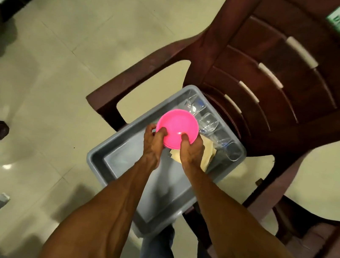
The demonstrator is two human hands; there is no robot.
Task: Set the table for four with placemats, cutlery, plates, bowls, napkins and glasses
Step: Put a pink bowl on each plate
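Inside tub [102,158]: glasses [208,124]; napkins [206,154].

grey tub [102,158] on brown plastic chair [283,84], chair on tiled floor [63,67]

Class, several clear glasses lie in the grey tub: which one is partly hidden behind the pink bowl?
The clear glass at the tub's far corner; the pink plastic bowl overlaps it, while the others lie uncovered.

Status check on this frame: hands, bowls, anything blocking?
Both hands, left hand and right hand, grip pink bowls over grey tub. Glasses and napkins in tub. Nothing blocking.
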